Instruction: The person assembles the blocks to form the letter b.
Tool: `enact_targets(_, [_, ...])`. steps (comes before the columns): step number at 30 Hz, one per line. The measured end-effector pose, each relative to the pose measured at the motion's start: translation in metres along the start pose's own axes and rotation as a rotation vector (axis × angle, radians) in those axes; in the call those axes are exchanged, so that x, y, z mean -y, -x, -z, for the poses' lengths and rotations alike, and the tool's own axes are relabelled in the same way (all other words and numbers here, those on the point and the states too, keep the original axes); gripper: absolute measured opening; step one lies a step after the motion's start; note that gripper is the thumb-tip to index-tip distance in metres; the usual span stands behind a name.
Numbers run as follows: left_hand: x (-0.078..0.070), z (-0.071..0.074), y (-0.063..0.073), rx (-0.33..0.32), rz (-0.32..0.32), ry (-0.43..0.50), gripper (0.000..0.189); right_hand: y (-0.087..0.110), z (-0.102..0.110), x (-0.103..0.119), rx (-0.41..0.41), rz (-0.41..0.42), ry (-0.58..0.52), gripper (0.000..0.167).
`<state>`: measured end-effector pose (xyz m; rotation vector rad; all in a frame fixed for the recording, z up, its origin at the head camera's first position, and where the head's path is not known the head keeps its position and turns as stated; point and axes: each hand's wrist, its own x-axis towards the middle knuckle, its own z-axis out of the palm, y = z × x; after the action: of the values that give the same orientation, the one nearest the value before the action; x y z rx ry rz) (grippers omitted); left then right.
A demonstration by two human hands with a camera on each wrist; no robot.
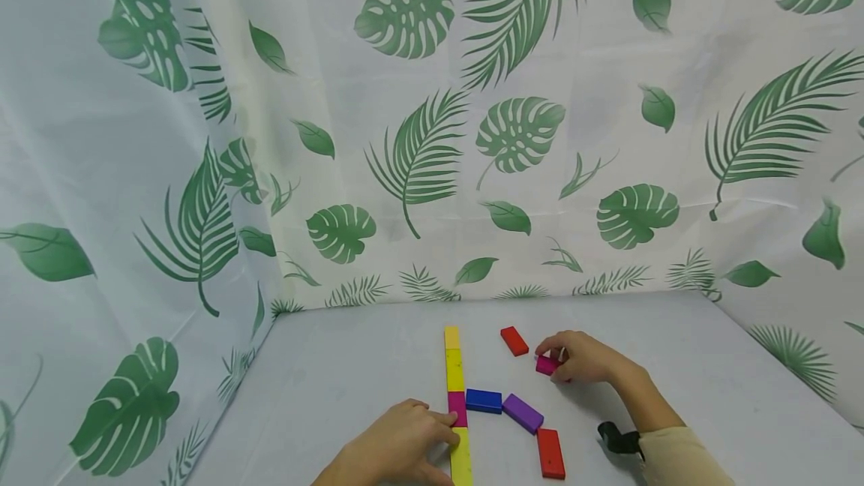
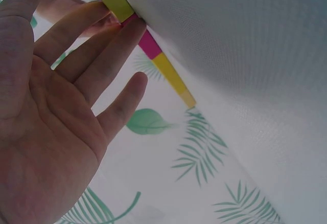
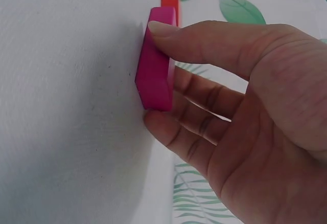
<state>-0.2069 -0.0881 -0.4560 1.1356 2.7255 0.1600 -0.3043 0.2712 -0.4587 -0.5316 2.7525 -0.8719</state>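
My right hand (image 1: 583,357) pinches a magenta block (image 3: 156,63) between thumb and fingers, low over the white table; a gap beneath it cannot be judged. Just beyond is a red block (image 1: 514,341). Extended fingers of my left hand (image 1: 401,437) touch a straight row of blocks, by the magenta block (image 1: 457,405) and the near yellow block (image 1: 460,460). Farther along that row come a yellow block (image 1: 455,370) and a paler yellow piece (image 1: 451,337). In the left wrist view, the left palm (image 2: 56,132) holds nothing.
Right of the row, a blue block (image 1: 484,401) touches its side. A purple block (image 1: 523,413) and another red block (image 1: 550,454) curve away toward the near edge. A black strap piece (image 1: 617,439) sits at the right wrist. Leaf-printed cloth (image 1: 432,171) hangs behind the table.
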Motion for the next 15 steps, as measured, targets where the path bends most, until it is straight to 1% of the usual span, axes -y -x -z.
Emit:
enact_targets(5, [-0.0005, 0.0004, -0.0002, 0.008, 0.015, 0.007, 0.05, -0.001, 0.0004, 0.0, 0.007, 0.007, 0.011, 0.039])
enact_targets(9, [-0.0006, 0.0007, -0.0005, 0.018, 0.026, 0.014, 0.049, -0.0009, 0.0002, 0.0009, 0.013, -0.004, 0.014, 0.04])
enact_targets(15, [-0.0002, 0.0011, -0.0004, 0.019, 0.023, 0.015, 0.05, 0.0003, 0.0007, 0.0024, 0.029, -0.016, -0.007, 0.038])
